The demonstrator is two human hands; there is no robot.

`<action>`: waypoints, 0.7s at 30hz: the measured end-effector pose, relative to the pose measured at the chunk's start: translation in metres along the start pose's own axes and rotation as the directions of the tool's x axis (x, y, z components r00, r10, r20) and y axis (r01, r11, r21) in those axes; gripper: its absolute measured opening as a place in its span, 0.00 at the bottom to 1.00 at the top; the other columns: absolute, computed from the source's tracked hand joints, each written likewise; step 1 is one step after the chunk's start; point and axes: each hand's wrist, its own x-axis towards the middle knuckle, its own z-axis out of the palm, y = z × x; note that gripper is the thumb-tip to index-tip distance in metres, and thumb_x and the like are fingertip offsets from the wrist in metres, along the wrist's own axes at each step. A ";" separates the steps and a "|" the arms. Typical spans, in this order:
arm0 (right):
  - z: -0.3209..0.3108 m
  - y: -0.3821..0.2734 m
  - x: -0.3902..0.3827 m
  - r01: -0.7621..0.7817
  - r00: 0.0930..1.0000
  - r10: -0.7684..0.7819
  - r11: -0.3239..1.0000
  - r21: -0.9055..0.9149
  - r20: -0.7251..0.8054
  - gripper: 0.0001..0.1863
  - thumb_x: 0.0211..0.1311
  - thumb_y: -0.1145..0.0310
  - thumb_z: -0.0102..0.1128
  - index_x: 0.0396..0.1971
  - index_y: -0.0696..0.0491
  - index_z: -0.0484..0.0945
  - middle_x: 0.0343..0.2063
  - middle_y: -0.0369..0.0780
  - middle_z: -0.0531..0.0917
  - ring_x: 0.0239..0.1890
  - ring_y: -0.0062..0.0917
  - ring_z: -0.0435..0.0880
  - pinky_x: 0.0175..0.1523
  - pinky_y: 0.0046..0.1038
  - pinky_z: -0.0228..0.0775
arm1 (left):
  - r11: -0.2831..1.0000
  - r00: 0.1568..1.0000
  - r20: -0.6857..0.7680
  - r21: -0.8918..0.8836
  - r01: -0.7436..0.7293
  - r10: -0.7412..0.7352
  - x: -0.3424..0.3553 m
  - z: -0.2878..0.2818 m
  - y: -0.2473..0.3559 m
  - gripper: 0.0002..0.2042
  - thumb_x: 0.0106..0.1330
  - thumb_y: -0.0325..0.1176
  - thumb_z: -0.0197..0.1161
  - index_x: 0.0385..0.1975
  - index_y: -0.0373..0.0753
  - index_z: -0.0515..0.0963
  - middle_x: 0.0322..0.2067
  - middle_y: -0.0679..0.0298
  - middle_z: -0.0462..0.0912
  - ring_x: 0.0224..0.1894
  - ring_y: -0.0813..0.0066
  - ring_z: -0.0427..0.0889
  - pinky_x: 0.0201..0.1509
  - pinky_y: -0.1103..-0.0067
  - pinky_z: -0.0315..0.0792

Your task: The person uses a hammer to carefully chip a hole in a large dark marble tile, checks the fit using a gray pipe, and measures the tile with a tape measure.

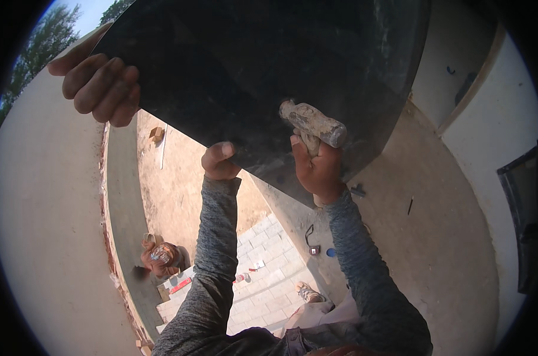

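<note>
A large dark slab (221, 77) with a smooth surface fills the upper middle, raised in front of me. My left hand (220, 160) is closed on its lower left edge, thumb showing on the near face. In my right hand (319, 172) is a short-handled hammer (313, 123), its head crusted with pale dried material. The fingers wrap the handle, and the hammer lies in front of the slab's lower part; whether it touches cannot be made out. Another person's hand (103, 86) grips the slab's left edge, higher up.
Below left, another person (162, 256) is beside a pale wall (49, 207) and light paving (263, 255). A tape measure (314, 250) and a blue round lid (331, 253) lie on the floor by my right forearm. A dark frame (521, 219) stands at the far right.
</note>
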 end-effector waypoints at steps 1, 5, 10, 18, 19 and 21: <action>0.000 -0.001 0.000 0.000 1.000 0.000 0.999 0.032 -0.006 0.12 0.63 0.77 0.58 0.47 0.60 0.75 0.40 0.40 0.81 0.41 0.20 0.80 0.43 0.23 0.73 | 1.000 1.000 -0.015 0.013 -0.006 0.006 0.000 0.003 0.001 0.34 0.48 0.32 0.63 0.60 0.30 0.66 0.53 0.50 0.76 0.52 0.51 0.79 0.57 0.63 0.77; 0.003 -0.002 -0.008 -0.015 1.000 0.016 0.997 0.079 -0.018 0.13 0.62 0.76 0.58 0.46 0.60 0.75 0.39 0.40 0.81 0.40 0.20 0.80 0.43 0.24 0.73 | 0.998 0.999 -0.041 0.058 -0.033 0.035 -0.001 0.007 0.000 0.34 0.47 0.33 0.62 0.60 0.30 0.66 0.53 0.50 0.76 0.52 0.51 0.79 0.57 0.63 0.77; 0.005 -0.007 0.002 -0.006 0.997 0.008 1.000 0.023 -0.077 0.12 0.61 0.73 0.60 0.42 0.61 0.79 0.34 0.48 0.85 0.37 0.36 0.88 0.39 0.29 0.77 | 0.999 0.999 -0.046 0.039 -0.005 0.007 0.000 0.004 0.001 0.35 0.47 0.33 0.62 0.60 0.30 0.66 0.53 0.49 0.76 0.52 0.51 0.79 0.56 0.63 0.77; 0.004 -0.007 0.002 -0.013 0.999 0.015 0.999 0.048 -0.035 0.12 0.62 0.76 0.59 0.45 0.60 0.76 0.36 0.40 0.81 0.37 0.21 0.80 0.43 0.24 0.73 | 0.999 0.999 -0.038 0.039 -0.003 0.004 -0.002 0.004 0.004 0.34 0.47 0.33 0.62 0.59 0.30 0.66 0.53 0.49 0.76 0.52 0.51 0.79 0.55 0.63 0.78; 0.003 -0.011 0.000 0.007 0.999 -0.004 0.997 0.073 -0.039 0.12 0.62 0.76 0.59 0.45 0.60 0.76 0.36 0.39 0.81 0.37 0.21 0.80 0.42 0.24 0.73 | 0.999 0.999 -0.043 0.045 -0.010 0.012 -0.003 0.006 0.004 0.34 0.47 0.33 0.62 0.59 0.30 0.66 0.53 0.49 0.76 0.52 0.51 0.79 0.55 0.63 0.78; 0.004 -0.012 -0.001 0.013 0.999 -0.010 0.998 0.069 -0.044 0.12 0.62 0.76 0.59 0.45 0.60 0.76 0.35 0.39 0.81 0.36 0.20 0.80 0.41 0.23 0.73 | 0.999 0.999 -0.047 0.043 -0.018 0.020 -0.002 0.008 0.004 0.34 0.48 0.33 0.62 0.59 0.30 0.67 0.53 0.50 0.77 0.52 0.51 0.79 0.55 0.63 0.78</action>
